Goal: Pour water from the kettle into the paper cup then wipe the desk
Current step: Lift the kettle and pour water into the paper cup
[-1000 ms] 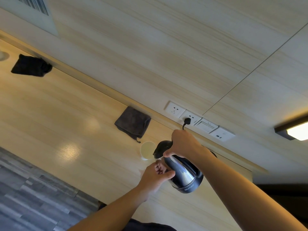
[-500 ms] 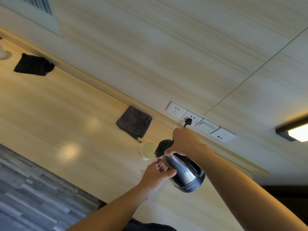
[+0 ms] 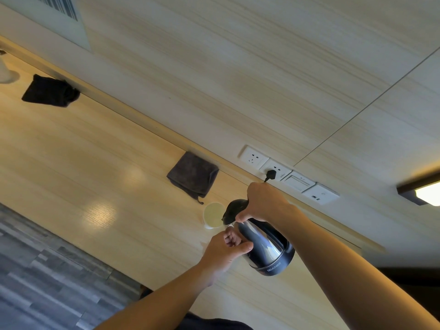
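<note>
Kettle (image 3: pixel 264 248) tilted over paper cup (image 3: pixel 213 215), right hand (image 3: pixel 265 202) grip on handle; left hand (image 3: pixel 226 252) curled, empty.

On the counter (image 3: pixel 71 163) the paper cup (image 3: pixel 212 215) stands just in front of a folded cloth (image 3: pixel 193 176), which lies against the back wall below and to the left of a row of wall sockets (image 3: pixel 289 176); a plug (image 3: pixel 271 174) sits in the second socket. The kettle (image 3: pixel 262 244) is tilted in the air just right of the cup, its spout end at the cup's rim, with the right hand (image 3: pixel 264 202) on top of it and the left hand (image 3: pixel 225 251) beside its lower left flank. Far to the left, another cloth (image 3: pixel 50 91) lies against the wall.
</note>
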Action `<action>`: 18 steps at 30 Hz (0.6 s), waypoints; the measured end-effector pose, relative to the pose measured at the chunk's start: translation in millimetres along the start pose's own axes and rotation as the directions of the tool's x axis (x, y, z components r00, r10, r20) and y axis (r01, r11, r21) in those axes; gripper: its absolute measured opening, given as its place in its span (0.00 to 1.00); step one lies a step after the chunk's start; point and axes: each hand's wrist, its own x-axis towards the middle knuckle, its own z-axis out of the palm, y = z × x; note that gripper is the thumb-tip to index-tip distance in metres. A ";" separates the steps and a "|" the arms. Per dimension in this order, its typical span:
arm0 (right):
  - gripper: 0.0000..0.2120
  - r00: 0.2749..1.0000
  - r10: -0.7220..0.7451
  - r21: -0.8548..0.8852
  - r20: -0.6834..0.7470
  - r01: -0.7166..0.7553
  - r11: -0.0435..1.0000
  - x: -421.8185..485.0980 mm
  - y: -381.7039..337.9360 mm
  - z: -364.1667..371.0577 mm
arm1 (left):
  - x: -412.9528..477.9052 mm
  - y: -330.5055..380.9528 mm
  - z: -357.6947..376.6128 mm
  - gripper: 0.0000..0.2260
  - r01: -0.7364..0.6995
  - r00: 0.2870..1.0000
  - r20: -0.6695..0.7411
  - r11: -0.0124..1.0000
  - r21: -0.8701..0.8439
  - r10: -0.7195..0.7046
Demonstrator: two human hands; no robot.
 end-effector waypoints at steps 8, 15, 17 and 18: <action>0.24 1.000 -0.007 -0.002 0.007 0.007 1.000 1.1 -0.1 0.4 | -1.2 -0.3 -0.8 0.15 0.003 1.000 0.014 1.000 0.004 -0.003; 0.25 1.000 -0.010 0.004 -0.002 0.010 1.000 3.4 2.4 5.8 | -1.2 -1.7 -1.5 0.13 0.013 1.000 0.012 1.000 0.014 -0.013; 0.25 1.000 -0.008 0.016 -0.004 0.008 1.000 3.5 4.4 8.8 | -0.9 -2.8 -1.2 0.12 0.014 1.000 0.012 1.000 0.020 -0.014; 0.25 1.000 -0.007 0.023 -0.004 0.007 1.000 3.0 5.4 10.0 | -0.8 -3.9 -1.1 0.12 0.013 1.000 0.012 1.000 0.026 -0.013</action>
